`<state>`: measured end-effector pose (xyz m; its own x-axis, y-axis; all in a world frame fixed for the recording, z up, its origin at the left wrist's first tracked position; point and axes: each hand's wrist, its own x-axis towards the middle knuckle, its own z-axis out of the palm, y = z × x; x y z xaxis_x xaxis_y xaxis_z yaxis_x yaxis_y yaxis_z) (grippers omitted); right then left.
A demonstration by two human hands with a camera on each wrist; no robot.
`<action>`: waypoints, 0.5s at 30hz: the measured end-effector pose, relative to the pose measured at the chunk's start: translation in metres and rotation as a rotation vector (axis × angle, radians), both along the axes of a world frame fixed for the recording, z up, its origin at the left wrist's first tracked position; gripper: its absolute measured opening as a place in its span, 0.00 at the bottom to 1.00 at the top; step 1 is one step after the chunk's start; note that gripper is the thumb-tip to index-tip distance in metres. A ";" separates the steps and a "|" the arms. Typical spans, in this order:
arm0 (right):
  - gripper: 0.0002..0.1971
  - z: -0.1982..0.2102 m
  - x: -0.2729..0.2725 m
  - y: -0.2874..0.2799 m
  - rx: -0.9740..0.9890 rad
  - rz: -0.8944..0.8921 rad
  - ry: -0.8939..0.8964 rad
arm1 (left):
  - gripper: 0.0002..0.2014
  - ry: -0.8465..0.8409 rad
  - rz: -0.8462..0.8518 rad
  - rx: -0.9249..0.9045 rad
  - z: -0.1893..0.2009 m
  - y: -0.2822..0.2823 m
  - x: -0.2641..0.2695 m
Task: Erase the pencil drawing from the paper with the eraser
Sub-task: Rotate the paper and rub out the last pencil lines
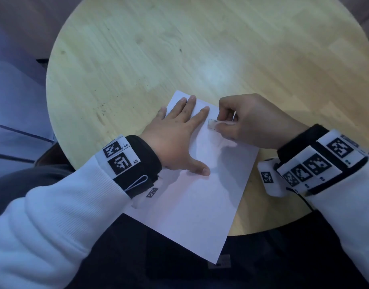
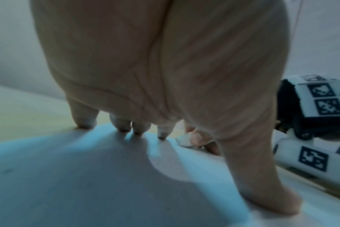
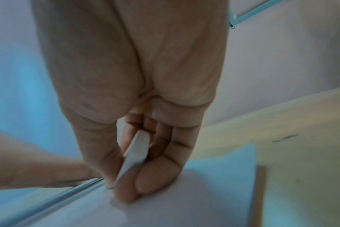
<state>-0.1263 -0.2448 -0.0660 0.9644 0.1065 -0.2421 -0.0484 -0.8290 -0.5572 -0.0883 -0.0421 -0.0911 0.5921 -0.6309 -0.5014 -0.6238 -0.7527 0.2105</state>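
A white sheet of paper (image 1: 192,205) lies tilted on the round wooden table (image 1: 179,49), its near corner hanging over the table's front edge. My left hand (image 1: 179,130) lies flat on the sheet's upper part, fingers spread and straight, fingertips (image 2: 124,124) pressing the paper (image 2: 87,184). My right hand (image 1: 248,119) pinches a white eraser (image 1: 212,123) between thumb and fingers and holds its end against the sheet beside the left index finger. The wrist view shows the flat eraser (image 3: 136,152) squeezed in the right hand's fingers (image 3: 157,179), touching the paper (image 3: 184,207). Pencil marks are too faint to make out.
Dark specks and small scuffs (image 1: 101,109) mark the wood left of the sheet. The table's far half (image 1: 221,38) is bare wood. My lap in dark clothing (image 1: 179,274) sits below the table's front edge. Both wrists carry marker-tagged camera bands (image 1: 308,165).
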 end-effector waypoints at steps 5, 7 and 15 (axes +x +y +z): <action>0.10 0.004 -0.014 0.015 0.008 0.214 0.276 | 0.71 -0.003 -0.003 0.002 -0.001 0.001 0.000; 0.08 0.002 -0.007 0.014 0.005 0.185 0.226 | 0.71 0.001 -0.001 -0.003 -0.001 0.001 0.001; 0.08 -0.001 -0.011 0.023 0.049 0.206 0.238 | 0.71 0.013 0.006 -0.016 0.000 0.001 0.000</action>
